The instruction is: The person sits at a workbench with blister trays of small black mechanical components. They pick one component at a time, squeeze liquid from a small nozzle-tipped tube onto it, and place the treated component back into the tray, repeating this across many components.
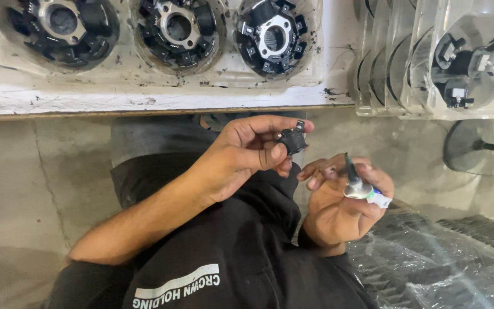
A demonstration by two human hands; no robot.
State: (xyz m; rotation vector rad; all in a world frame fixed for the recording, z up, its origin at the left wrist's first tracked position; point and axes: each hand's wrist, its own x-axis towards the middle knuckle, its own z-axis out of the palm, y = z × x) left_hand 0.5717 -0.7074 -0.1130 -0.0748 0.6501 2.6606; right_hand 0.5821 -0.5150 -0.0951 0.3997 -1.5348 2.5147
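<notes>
My left hand (247, 151) pinches a small black plastic part (293, 139) with a metal clip on its top, held between thumb and fingers in front of my lap. My right hand (341, 200) sits just right of it and grips a small squeeze tube (367, 191), its dark nozzle pointing up toward the part. The two hands are close together, the fingertips almost touching. Both hover above my black garment (241, 252), below the edge of a white bench (144, 100).
On the bench, clear plastic trays hold round black assemblies with metal hubs (273, 37). A stack of clear moulded trays (458, 63) with more black parts stands at the right. A shiny plastic bag (430, 263) lies lower right. Concrete floor (18, 189) lies to the left.
</notes>
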